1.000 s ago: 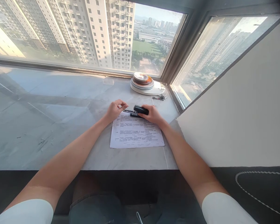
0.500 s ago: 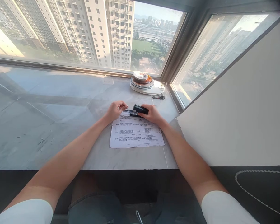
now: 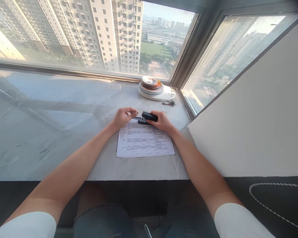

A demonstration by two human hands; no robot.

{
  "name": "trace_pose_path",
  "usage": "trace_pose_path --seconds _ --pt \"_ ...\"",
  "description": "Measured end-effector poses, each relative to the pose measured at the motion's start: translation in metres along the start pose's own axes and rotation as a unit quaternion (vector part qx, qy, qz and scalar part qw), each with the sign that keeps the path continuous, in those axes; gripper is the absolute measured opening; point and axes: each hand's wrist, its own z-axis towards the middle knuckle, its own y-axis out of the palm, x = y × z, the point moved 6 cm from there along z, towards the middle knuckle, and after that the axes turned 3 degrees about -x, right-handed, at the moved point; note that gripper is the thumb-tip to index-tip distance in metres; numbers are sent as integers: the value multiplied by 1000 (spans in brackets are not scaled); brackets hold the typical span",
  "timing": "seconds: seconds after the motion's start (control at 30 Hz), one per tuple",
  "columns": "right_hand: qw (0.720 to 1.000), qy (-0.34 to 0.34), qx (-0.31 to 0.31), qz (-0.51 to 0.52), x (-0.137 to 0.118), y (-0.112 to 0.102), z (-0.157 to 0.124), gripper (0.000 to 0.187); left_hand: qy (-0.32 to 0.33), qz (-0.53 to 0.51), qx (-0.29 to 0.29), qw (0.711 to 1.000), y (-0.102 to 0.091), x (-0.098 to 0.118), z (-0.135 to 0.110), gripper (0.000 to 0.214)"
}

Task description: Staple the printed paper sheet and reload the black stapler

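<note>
A black stapler [image 3: 150, 116] lies over the top part of a printed sheet of paper [image 3: 146, 142], its upper arm raised from the base at the left end. My right hand [image 3: 162, 121] is wrapped round the stapler's right end. A thin dark strip [image 3: 137, 118] sticks out of the stapler's left side. Just above that strip is my left hand [image 3: 125, 117], thumb and forefinger brought together in a pinch. Whatever those fingertips hold, if anything, is too small to make out.
Stacked round plates or discs [image 3: 151, 91] stand near the window corner. A small keyring or cord [image 3: 170, 103] lies in front of them. The marble-like sill [image 3: 64, 132] ends at a front edge above my legs. A white wall [image 3: 258, 115] slopes along the right.
My left hand's fingertips have shifted slightly right, towards the stapler's opening, and its forefinger is straighter. The right hand, stapler and paper look almost unmoved.
</note>
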Motion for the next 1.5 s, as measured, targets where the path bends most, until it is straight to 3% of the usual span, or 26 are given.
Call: trace_pose_path --seconds 0.93,1.5 --pt "1000 -26 6 -8 0 6 1 23 40 64 -88 993 14 9 -6 19" --pt "1000 -25 6 1 1 7 2 21 20 70 -94 993 14 7 -5 27"
